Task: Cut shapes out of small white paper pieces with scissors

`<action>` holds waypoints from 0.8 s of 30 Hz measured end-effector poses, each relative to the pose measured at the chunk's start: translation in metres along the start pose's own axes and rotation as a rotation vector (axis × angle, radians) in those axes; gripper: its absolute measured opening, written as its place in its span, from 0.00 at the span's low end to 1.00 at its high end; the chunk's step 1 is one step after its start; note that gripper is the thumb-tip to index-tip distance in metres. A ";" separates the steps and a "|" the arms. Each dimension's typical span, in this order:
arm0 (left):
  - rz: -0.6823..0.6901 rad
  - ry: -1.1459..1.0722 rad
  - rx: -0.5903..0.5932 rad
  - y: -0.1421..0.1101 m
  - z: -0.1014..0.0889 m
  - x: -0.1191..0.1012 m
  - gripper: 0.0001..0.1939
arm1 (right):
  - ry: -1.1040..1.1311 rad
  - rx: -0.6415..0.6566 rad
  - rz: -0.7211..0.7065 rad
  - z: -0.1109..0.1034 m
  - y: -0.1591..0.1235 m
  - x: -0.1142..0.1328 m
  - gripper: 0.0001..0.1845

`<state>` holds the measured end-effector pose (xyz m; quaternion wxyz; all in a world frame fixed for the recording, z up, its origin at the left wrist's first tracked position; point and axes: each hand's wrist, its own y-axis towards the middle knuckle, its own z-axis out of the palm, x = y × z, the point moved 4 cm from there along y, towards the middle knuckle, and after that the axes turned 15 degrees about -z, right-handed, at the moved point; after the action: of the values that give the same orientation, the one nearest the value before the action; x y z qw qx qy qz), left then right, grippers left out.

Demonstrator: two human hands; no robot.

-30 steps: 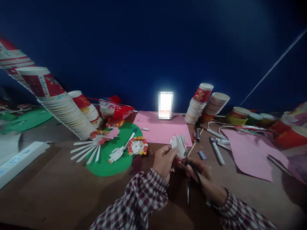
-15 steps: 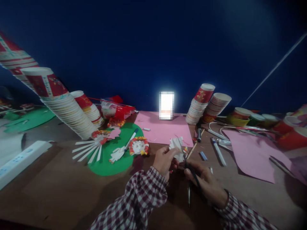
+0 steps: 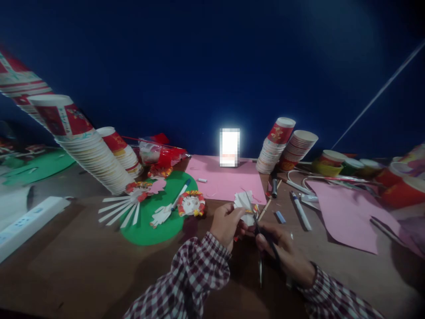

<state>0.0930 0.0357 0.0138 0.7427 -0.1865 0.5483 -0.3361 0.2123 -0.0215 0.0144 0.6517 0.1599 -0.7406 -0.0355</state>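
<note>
Between the thumb and fingers of my left hand (image 3: 226, 225) is a folded white paper piece (image 3: 244, 200), with a little colour near its lower right edge. My right hand (image 3: 286, 248) grips dark-handled scissors (image 3: 273, 250), whose blades reach up to the paper's lower right edge. Whether the blades are closed on the paper, I cannot tell. Left of my left hand lies a round face cutout (image 3: 191, 204) with a red and yellow rim. Beside it, a white figure-shaped cutout (image 3: 161, 215) rests on a green sheet (image 3: 142, 237).
Paper cup stacks (image 3: 96, 155) lean at the left, and another cup stack (image 3: 275, 146) stands behind the pink sheet's (image 3: 229, 177) right edge. A power strip (image 3: 29, 223) lies at far left. Right of my hands are a marker (image 3: 301, 211) and a second pink sheet (image 3: 341, 217).
The view shifts slightly. My hands stay together with the paper and scissors between them; the paper's angle and the scissors' blades change a little.
</note>
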 end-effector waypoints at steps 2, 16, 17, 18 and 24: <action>0.031 0.003 0.005 0.000 -0.001 -0.001 0.10 | -0.020 -0.002 -0.006 -0.002 -0.001 -0.002 0.16; 0.017 0.024 0.005 0.001 -0.001 0.001 0.08 | 0.065 -0.009 -0.005 0.001 -0.001 -0.002 0.15; 0.021 0.027 0.007 0.001 -0.001 0.001 0.08 | 0.066 -0.010 -0.008 0.001 -0.001 -0.002 0.15; 0.026 0.027 0.012 0.001 -0.001 0.001 0.09 | 0.067 -0.010 -0.007 0.001 -0.001 -0.001 0.15; 0.052 0.006 0.018 0.003 -0.002 0.000 0.10 | 0.068 -0.022 0.014 0.002 -0.001 -0.001 0.15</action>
<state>0.0923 0.0373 0.0112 0.7511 -0.1643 0.5523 -0.3222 0.2110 -0.0226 0.0126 0.6784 0.1487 -0.7187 -0.0338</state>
